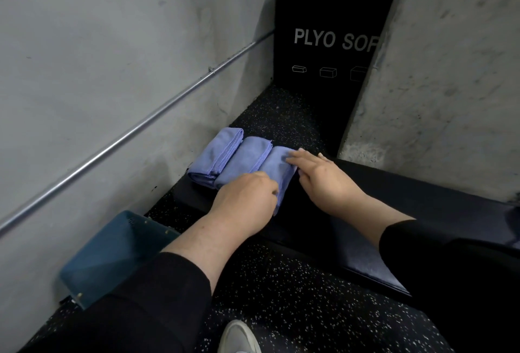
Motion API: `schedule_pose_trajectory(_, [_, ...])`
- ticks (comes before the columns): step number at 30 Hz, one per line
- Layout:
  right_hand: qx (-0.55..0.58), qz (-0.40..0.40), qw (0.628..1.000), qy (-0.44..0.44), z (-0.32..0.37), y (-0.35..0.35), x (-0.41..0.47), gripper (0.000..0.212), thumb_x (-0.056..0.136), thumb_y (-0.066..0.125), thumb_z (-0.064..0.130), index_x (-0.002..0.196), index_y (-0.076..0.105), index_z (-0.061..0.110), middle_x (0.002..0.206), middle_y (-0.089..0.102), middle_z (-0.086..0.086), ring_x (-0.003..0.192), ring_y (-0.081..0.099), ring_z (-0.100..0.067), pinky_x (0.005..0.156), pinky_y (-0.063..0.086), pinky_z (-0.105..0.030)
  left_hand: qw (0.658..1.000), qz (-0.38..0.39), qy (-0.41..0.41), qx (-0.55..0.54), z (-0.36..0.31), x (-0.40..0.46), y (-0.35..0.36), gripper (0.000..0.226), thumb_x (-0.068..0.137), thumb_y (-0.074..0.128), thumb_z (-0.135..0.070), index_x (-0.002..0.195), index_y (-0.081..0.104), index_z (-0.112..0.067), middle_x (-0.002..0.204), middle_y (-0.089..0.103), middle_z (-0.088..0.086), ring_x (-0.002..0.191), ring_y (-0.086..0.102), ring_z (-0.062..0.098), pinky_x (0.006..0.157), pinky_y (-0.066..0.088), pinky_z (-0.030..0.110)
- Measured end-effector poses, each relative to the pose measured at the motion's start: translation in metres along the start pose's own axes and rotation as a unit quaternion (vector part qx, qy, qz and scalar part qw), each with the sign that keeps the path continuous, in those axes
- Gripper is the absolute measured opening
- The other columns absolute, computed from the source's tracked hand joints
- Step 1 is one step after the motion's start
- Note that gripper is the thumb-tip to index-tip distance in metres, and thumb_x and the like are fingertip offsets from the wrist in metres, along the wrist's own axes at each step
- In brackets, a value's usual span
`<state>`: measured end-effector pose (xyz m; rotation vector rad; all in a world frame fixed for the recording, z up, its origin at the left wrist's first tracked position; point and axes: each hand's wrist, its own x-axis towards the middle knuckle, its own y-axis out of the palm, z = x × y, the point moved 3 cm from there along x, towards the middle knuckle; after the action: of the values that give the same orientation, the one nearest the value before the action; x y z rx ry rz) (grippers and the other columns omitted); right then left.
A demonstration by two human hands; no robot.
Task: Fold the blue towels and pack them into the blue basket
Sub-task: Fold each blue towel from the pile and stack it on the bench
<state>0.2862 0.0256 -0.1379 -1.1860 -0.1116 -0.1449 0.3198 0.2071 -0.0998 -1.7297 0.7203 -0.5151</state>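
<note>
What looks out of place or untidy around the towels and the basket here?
Nothing stands out. Three folded blue towels lie side by side on the black bench, the left hand and right hand on the nearest one. The blue basket stands on the floor, nothing visible inside.

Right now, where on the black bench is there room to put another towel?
The bench is bare to the right of the right hand, up to the concrete pillar. Its left end is crowded: three folded towels lie side by side, with both hands on the nearest one.
</note>
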Motion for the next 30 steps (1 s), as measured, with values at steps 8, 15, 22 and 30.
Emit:
schedule_pose_trajectory(8, [0.058, -0.091, 0.992, 0.062, -0.003, -0.064, -0.088, 0.042, 0.102, 0.051, 0.029, 0.143, 0.049, 0.027, 0.148, 0.049, 0.012, 0.135, 0.046, -0.008, 0.114, 0.034, -0.025, 0.995, -0.09, 0.005, -0.048, -0.042, 0.004, -0.023, 0.017, 0.099, 0.045, -0.019, 0.114, 0.055, -0.02, 0.095, 0.06, -0.009, 0.074, 0.056, 0.013, 0.06, 0.044, 0.034])
schedule_pose_trajectory(15, [0.013, -0.102, 0.982, 0.157, -0.039, -0.146, -0.214, 0.027, 0.102, 0.051, 0.035, 0.117, 0.068, 0.021, 0.115, 0.067, 0.009, 0.104, 0.062, -0.008, 0.09, 0.047, -0.025, 0.981, -0.154, 0.051, -0.106, -0.153, -0.004, -0.037, 0.038, 0.102, 0.049, -0.038, 0.07, 0.045, -0.018, 0.064, 0.048, -0.003, 0.061, 0.048, 0.018, 0.055, 0.03, 0.037])
schedule_pose_trajectory(22, [-0.031, -0.112, 0.949, 0.293, -0.098, -0.191, -0.322, 0.023, 0.103, 0.049, 0.027, 0.103, 0.07, 0.018, 0.101, 0.073, 0.0, 0.099, 0.066, -0.019, 0.082, 0.044, -0.027, 0.972, -0.09, 0.127, -0.176, -0.29, -0.034, -0.003, 0.05, 0.1, 0.051, -0.04, 0.06, 0.039, -0.012, 0.056, 0.044, -0.001, 0.055, 0.046, 0.021, 0.054, 0.037, 0.039])
schedule_pose_trajectory(30, [-0.088, -0.16, 0.914, 0.363, -0.163, -0.23, -0.395, 0.036, 0.092, 0.068, 0.033, 0.127, 0.063, 0.025, 0.125, 0.062, 0.003, 0.118, 0.054, -0.024, 0.093, 0.046, -0.043, 0.973, -0.003, 0.184, -0.141, -0.357, -0.025, 0.055, 0.017, 0.098, 0.05, -0.044, 0.094, 0.059, -0.03, 0.087, 0.063, -0.01, 0.082, 0.059, 0.017, 0.068, 0.048, 0.034])
